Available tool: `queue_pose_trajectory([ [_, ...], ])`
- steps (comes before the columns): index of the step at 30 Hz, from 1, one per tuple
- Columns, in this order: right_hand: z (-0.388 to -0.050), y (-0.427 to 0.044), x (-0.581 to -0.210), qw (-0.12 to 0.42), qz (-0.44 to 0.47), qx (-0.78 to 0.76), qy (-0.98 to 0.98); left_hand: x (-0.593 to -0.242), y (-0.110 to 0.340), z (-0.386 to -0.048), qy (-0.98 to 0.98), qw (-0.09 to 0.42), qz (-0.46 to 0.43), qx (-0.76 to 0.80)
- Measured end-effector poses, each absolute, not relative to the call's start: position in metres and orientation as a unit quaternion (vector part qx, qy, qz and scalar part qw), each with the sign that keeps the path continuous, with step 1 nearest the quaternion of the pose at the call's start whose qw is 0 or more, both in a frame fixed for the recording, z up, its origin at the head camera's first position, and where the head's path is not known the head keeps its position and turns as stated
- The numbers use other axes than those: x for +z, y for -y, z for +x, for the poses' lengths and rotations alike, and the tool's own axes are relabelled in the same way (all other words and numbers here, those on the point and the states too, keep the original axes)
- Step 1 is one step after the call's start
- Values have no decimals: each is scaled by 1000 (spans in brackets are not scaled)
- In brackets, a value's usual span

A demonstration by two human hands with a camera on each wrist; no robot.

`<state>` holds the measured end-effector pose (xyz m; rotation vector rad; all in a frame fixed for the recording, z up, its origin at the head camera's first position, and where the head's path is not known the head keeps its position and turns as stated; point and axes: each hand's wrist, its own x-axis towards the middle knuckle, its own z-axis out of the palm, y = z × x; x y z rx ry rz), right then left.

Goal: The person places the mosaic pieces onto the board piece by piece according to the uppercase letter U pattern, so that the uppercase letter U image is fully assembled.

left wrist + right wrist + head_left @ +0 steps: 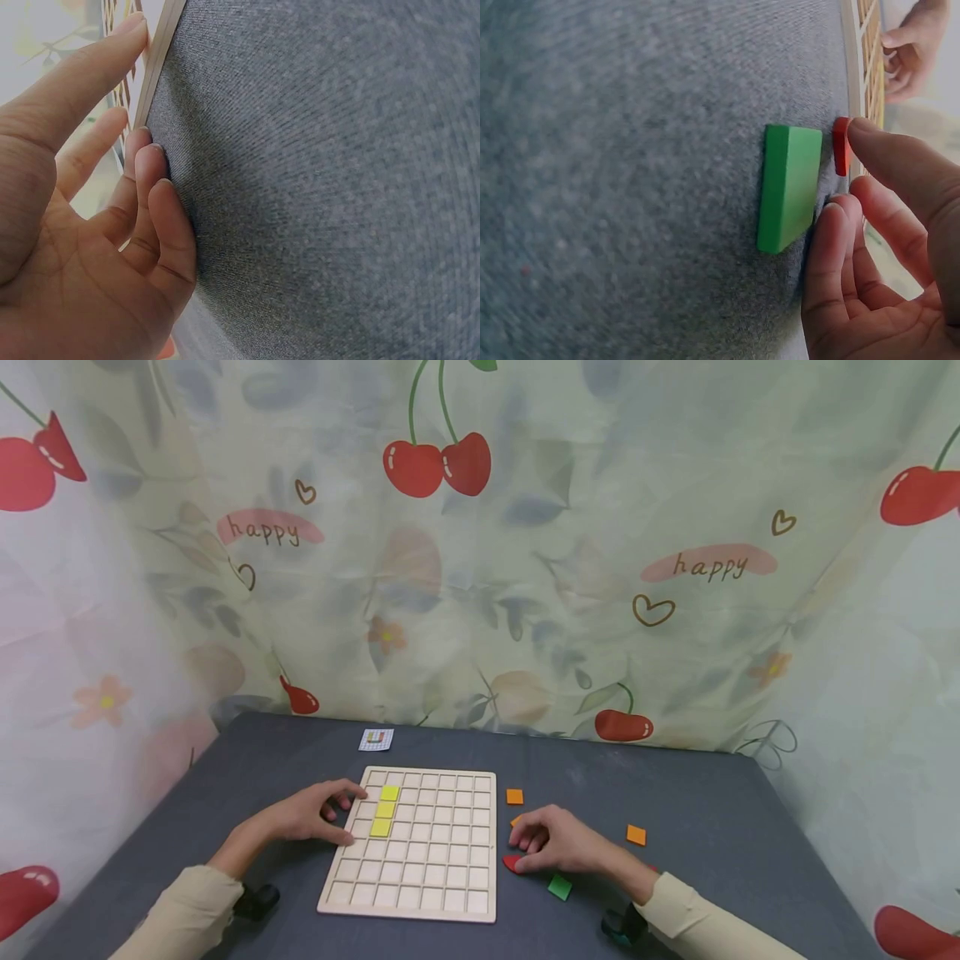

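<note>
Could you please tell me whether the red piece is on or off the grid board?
Off: the red piece is outside the right edge of the grid board, by the thumb of the right hand.

Two reads, both on far cherry-print curtain [570, 410]: left "happy" lettering [262, 532], right "happy" lettering [711, 566], brown script on pink blobs [310, 531]. Outlined hearts [653, 610] near each.

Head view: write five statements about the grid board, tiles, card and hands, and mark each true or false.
1. Three yellow tiles lie on the grid board. True.
2. The left hand is at the board's right edge. False: it is at the left edge.
3. The green tile lies on the board. False: it lies on the table.
4. The card lies beyond the board's far edge. True.
5. The right hand covers a yellow tile. False: its thumb is at a red tile.
</note>
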<state>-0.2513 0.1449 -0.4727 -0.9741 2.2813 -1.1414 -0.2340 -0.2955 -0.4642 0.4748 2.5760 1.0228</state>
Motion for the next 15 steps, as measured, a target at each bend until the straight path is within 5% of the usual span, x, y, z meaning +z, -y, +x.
queue_pose_trajectory([
  [15,-248,-143,-473,198,-356,-384,-829,-466,298,-236,-904,162,177,353],
])
